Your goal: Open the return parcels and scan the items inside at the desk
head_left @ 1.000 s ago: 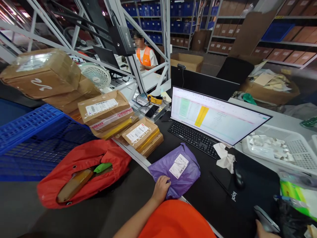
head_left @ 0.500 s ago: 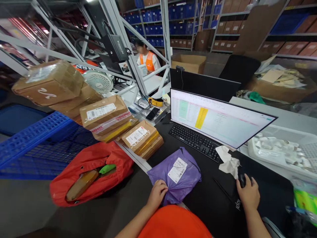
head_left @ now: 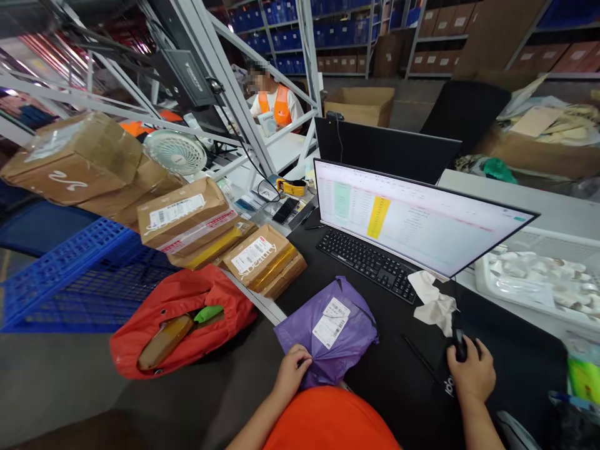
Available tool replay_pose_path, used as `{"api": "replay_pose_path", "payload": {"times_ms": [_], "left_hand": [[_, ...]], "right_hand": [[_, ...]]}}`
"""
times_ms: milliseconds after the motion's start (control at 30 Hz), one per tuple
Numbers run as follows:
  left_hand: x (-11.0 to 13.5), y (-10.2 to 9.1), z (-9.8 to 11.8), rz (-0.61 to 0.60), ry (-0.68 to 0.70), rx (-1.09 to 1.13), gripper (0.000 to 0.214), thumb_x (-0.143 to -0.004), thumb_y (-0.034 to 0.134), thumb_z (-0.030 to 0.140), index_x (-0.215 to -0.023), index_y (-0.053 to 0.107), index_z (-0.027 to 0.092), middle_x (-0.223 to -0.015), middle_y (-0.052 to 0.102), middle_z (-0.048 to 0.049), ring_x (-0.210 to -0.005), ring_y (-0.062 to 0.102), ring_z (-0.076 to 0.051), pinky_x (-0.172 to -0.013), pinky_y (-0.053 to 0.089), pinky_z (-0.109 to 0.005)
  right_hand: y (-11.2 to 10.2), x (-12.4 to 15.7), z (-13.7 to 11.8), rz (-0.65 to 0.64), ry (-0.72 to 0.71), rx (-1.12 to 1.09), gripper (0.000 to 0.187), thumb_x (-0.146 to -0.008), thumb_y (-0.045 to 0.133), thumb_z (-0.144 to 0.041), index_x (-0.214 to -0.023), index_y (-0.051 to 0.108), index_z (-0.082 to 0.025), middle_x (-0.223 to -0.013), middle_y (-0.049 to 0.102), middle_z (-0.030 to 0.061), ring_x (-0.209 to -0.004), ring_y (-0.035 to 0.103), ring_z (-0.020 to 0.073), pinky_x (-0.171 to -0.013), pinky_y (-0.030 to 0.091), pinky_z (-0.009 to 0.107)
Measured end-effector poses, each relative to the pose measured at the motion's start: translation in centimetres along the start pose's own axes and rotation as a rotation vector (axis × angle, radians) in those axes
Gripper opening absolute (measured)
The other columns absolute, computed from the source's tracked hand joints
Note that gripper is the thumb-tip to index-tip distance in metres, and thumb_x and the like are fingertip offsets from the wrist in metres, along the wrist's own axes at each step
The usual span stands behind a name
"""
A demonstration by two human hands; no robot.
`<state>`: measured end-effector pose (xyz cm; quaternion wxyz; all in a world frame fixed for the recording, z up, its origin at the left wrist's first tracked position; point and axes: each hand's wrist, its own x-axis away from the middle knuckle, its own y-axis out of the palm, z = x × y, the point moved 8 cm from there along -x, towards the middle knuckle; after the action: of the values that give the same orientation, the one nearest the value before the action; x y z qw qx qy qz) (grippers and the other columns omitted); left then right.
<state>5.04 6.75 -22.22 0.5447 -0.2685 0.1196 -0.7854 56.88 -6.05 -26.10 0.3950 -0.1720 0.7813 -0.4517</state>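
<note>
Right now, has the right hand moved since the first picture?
Yes. The right hand has moved up and to the left, from the bottom edge of the view, and is now on the mouse.

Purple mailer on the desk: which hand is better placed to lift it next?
Left, probably: the left hand is already on the purple mailer, while the right hand is on the black mouse, further away.
</note>
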Motion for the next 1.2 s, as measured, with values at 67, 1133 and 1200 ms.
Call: {"api": "replay_pose_path", "payload": {"times_ms": [67, 1133, 1200], "left_hand": [[0.1, 0.0, 0.0, 0.007, 0.006, -0.023, 0.016, -0.080, 0.059, 0.027, -0.074, 0.072, 0.019, -0.089, 0.066, -0.0088, -0.088, 0.064, -0.023, -0.084, 0.048, -0.034], [0.9, -2.1, 1.7, 0.046, 0.128, -0.077, 0.030, -0.089, 0.057, 0.041, -0.075, 0.074, 0.021, -0.088, 0.070, -0.0088, -0.085, 0.066, -0.023, -0.080, 0.052, -0.033], [0.7, -3.1, 1.9, 0.084, 0.136, -0.063, 0.030, -0.089, 0.057, 0.042, -0.075, 0.073, 0.021, -0.087, 0.069, -0.0087, -0.085, 0.066, -0.023, -0.080, 0.052, -0.034]], "right_hand": [[0.1, 0.1, 0.0, -0.001, -0.011, -0.004, 0.043, -0.083, 0.059, -0.039, -0.118, 0.067, -0.016, -0.132, 0.058, 0.0164, -0.106, 0.061, 0.0336, -0.074, 0.044, 0.040], [-0.6, -0.2, -0.3, 0.006, 0.025, 0.009, 0.048, -0.082, 0.061, -0.044, -0.119, 0.067, -0.014, -0.128, 0.057, 0.0195, -0.107, 0.058, 0.0355, -0.073, 0.046, 0.042], [-2.1, -0.8, -1.5, 0.057, 0.060, -0.014, 0.056, -0.079, 0.065, -0.044, -0.123, 0.063, -0.010, -0.128, 0.055, 0.0238, -0.110, 0.055, 0.0393, -0.078, 0.046, 0.048]]}}
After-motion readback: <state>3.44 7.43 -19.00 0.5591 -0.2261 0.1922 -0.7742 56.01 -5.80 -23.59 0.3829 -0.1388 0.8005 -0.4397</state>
